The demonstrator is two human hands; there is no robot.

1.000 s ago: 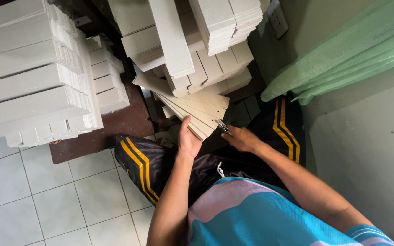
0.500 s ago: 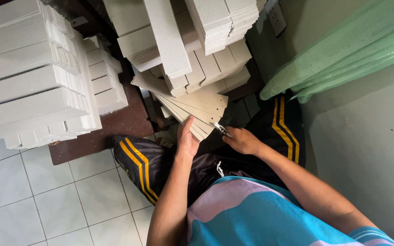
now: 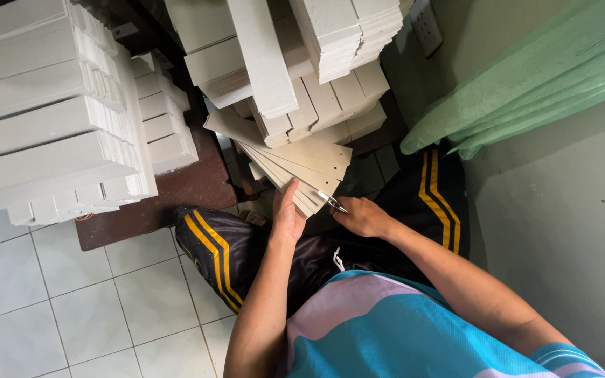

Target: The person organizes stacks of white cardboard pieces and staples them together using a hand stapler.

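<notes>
Seated on a tiled floor (image 3: 71,301), we steady a fanned stack of pale cardboard strips (image 3: 302,171) with our left hand (image 3: 287,213), its fingers laid flat against the stack's near edge, seemingly to keep the strips aligned. Our right hand (image 3: 362,215), just beside it to the right, is closed around a small metal tool (image 3: 332,202) whose tip touches the stack's near right corner; we cannot tell what kind of tool it is. The strips rest over our knees, near the dark low table (image 3: 176,192). Tall stacks of white boards (image 3: 50,119) stand at far left, more piles (image 3: 316,63) beyond the strips, green fabric (image 3: 526,91) at right.
</notes>
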